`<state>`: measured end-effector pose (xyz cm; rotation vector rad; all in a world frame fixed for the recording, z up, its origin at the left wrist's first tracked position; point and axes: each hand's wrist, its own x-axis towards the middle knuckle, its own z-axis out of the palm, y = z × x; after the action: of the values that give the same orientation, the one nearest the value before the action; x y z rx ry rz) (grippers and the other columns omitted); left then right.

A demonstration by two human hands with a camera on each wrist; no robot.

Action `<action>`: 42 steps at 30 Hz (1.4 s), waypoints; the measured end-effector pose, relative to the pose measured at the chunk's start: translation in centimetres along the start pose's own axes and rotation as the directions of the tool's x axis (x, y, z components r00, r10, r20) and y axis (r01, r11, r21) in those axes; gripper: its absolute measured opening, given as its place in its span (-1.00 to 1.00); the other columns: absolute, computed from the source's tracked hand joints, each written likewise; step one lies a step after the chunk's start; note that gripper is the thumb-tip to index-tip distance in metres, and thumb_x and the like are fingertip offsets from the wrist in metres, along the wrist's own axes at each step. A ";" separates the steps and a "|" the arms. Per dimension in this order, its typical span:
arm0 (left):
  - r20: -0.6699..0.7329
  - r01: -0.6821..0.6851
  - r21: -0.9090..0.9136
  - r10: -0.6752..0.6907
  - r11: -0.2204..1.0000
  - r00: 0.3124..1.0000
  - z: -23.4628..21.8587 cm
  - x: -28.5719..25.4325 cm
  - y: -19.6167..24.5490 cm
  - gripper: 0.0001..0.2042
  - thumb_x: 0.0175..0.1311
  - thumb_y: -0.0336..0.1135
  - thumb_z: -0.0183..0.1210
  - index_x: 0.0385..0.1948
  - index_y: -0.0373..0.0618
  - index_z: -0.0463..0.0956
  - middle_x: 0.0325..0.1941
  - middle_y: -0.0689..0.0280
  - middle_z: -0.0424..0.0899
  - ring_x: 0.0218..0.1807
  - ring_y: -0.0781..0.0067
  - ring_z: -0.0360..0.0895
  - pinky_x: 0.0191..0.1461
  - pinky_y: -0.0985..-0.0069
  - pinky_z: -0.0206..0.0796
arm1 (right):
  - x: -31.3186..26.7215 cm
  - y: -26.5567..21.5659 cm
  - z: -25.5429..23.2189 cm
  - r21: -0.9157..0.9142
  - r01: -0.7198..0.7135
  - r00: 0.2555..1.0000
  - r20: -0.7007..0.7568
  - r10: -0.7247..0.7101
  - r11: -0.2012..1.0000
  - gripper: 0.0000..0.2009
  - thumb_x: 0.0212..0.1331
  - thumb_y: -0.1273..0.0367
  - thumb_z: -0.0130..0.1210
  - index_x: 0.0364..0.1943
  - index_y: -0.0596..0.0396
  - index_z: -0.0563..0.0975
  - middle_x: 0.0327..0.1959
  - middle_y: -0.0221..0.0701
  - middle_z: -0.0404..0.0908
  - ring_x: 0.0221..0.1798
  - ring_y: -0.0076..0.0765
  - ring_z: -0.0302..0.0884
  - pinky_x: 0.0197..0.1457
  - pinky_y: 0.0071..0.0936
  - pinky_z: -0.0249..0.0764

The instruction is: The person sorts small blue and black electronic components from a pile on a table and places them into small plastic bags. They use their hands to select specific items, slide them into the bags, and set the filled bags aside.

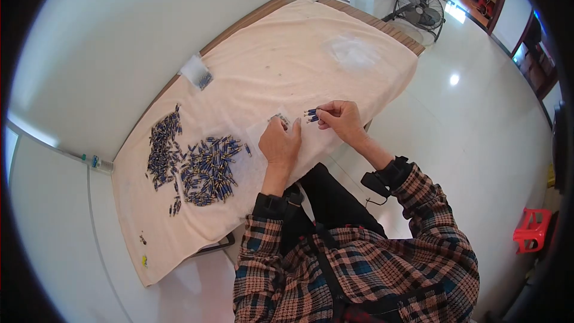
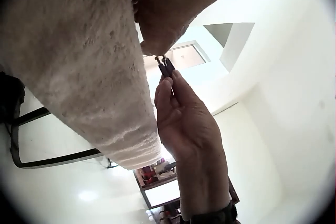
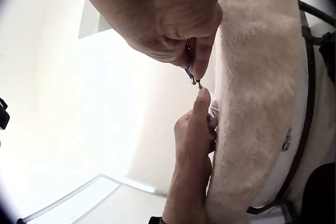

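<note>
Right hand (image 1: 339, 116) pinches a few small blue plugs (image 1: 311, 115) between thumb and fingertips, their long axes lying roughly level and pointing left, toward the left hand (image 1: 280, 142). The plugs stick out from the right hand's fingers on the side facing the left hand, just above the cloth (image 1: 299, 54) that covers the table (image 1: 412, 42). In the right wrist view the pinch is plain: thumb and forefinger closed tight on the thin parts, metal tips poking out below.

Left hand rests on the cloth with its fingers lying fairly straight and together, fingertips on or just beside a small clear bag (image 1: 279, 120); whether it grips the bag I cannot tell. The two hands are near each other, the left slightly lower and closer to the body. The plugs lie up and to the right of the left hand's fingertips, with the bag between them.

Well to the left on the cloth sits a large heap of the same blue parts (image 1: 194, 164), and further up another bag (image 1: 197, 73) near the cloth's edge.
</note>
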<state>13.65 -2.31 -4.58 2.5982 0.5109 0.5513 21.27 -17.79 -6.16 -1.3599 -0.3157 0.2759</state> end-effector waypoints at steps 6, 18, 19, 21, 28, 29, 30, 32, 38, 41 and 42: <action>-0.044 0.035 0.159 -0.028 0.987 0.999 0.8 0.6 0.4 -0.64 0.00 0.01 0.22 -0.46 -0.13 0.45 -0.46 0.15 0.60 -0.39 0.03 0.57 -0.35 0.18 0.37 | 0.4 1.1 1.2 0.020 0.028 1.000 0.001 -0.028 0.999 -0.84 0.15 0.48 0.17 -0.30 0.39 0.56 -0.45 -0.30 0.64 -0.48 -0.55 0.60 -0.39 -0.64 0.58; -0.054 0.052 0.146 -0.045 0.988 0.998 0.7 0.9 0.9 -0.68 -0.02 -0.06 0.19 -0.51 -0.17 0.46 -0.49 0.08 0.60 -0.41 -0.01 0.58 -0.33 0.17 0.39 | 0.9 0.9 2.1 0.080 0.051 0.998 -0.034 -0.048 0.995 -0.85 0.15 0.50 0.17 -0.31 0.39 0.55 -0.44 -0.29 0.64 -0.45 -0.56 0.59 -0.39 -0.65 0.58; -0.058 0.052 0.159 -0.043 0.986 0.997 0.7 1.0 1.0 -0.70 -0.01 -0.09 0.18 -0.50 -0.17 0.46 -0.46 0.07 0.60 -0.41 -0.01 0.58 -0.33 0.17 0.41 | 0.8 1.0 2.1 0.107 0.055 0.998 -0.044 -0.051 0.993 -0.85 0.15 0.50 0.17 -0.31 0.39 0.55 -0.44 -0.29 0.64 -0.45 -0.56 0.59 -0.39 -0.65 0.58; -0.058 0.040 0.169 -0.031 0.985 0.998 0.7 1.0 1.0 -0.71 -0.01 -0.10 0.18 -0.51 -0.18 0.46 -0.47 0.06 0.60 -0.41 -0.01 0.58 -0.33 0.17 0.41 | 0.8 1.2 2.2 0.112 0.063 0.997 -0.049 -0.058 0.992 -0.85 0.15 0.50 0.17 -0.32 0.39 0.55 -0.43 -0.29 0.64 -0.45 -0.57 0.59 -0.39 -0.65 0.58; -0.036 0.006 0.199 0.001 0.980 0.999 1.7 1.1 0.5 -0.76 -0.01 -0.19 0.14 -0.51 -0.19 0.46 -0.49 0.03 0.60 -0.43 -0.03 0.58 -0.33 0.15 0.41 | 0.6 1.3 2.1 0.063 0.065 0.998 -0.031 -0.063 0.996 -0.86 0.15 0.51 0.15 -0.32 0.40 0.55 -0.44 -0.30 0.64 -0.45 -0.57 0.59 -0.39 -0.64 0.58; -0.053 -0.010 0.196 0.021 0.981 0.998 1.7 1.1 0.5 -0.78 -0.01 -0.20 0.14 -0.52 -0.19 0.47 -0.51 0.04 0.60 -0.44 -0.03 0.58 -0.33 0.16 0.41 | 0.6 1.4 2.2 0.060 0.065 0.998 -0.029 -0.064 0.996 -0.86 0.15 0.51 0.15 -0.32 0.40 0.55 -0.45 -0.30 0.64 -0.45 -0.56 0.60 -0.39 -0.64 0.58; -0.071 -0.025 0.192 0.039 0.981 0.997 1.7 1.1 0.4 -0.79 -0.01 -0.21 0.13 -0.54 -0.19 0.47 -0.53 0.04 0.59 -0.44 -0.02 0.58 -0.34 0.16 0.40 | 0.6 1.4 2.2 0.056 0.065 0.998 -0.025 -0.064 0.996 -0.86 0.15 0.51 0.15 -0.32 0.40 0.55 -0.45 -0.30 0.64 -0.45 -0.56 0.60 -0.39 -0.64 0.58; -0.087 -0.041 0.191 0.058 0.981 0.995 1.7 0.9 0.1 -0.80 0.00 -0.22 0.12 -0.55 -0.19 0.47 -0.54 0.04 0.59 -0.45 -0.02 0.58 -0.34 0.17 0.40 | 0.6 1.5 2.2 0.054 0.064 0.998 -0.023 -0.063 0.996 -0.86 0.14 0.51 0.15 -0.32 0.40 0.55 -0.46 -0.30 0.64 -0.45 -0.55 0.60 -0.39 -0.64 0.57; -0.031 -0.004 -0.097 0.001 0.995 1.000 0.7 0.9 -1.2 -0.80 0.01 -0.27 0.11 -0.61 -0.23 0.51 -0.60 0.05 0.58 -0.50 0.04 0.56 -0.38 0.24 0.36 | 0.8 1.2 2.0 0.057 0.035 0.999 -0.012 -0.035 0.998 -0.86 0.15 0.51 0.15 -0.29 0.39 0.55 -0.45 -0.30 0.64 -0.44 -0.54 0.61 -0.36 -0.62 0.60; 0.028 0.014 -0.198 -0.008 0.980 1.000 0.3 1.3 -2.2 -0.81 0.02 -0.29 0.10 -0.59 -0.24 0.54 -0.61 0.07 0.58 -0.52 0.12 0.55 -0.39 0.28 0.35 | 1.0 1.3 2.5 0.066 0.020 1.000 -0.005 -0.020 0.998 -0.86 0.16 0.51 0.15 -0.28 0.38 0.55 -0.43 -0.29 0.64 -0.43 -0.54 0.61 -0.35 -0.62 0.61; 0.061 0.021 -0.233 -0.007 0.972 0.998 0.2 1.5 -2.6 -0.82 0.02 -0.30 0.10 -0.57 -0.25 0.55 -0.62 0.09 0.58 -0.55 0.20 0.55 -0.41 0.32 0.35 | 1.0 1.4 2.7 0.080 0.017 1.000 -0.001 -0.017 0.997 -0.86 0.16 0.51 0.15 -0.28 0.38 0.55 -0.43 -0.29 0.64 -0.43 -0.53 0.61 -0.35 -0.61 0.61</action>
<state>14.33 0.42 -5.56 2.3778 0.4170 0.4953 21.19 -14.70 -7.02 -1.2779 -0.3123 0.2712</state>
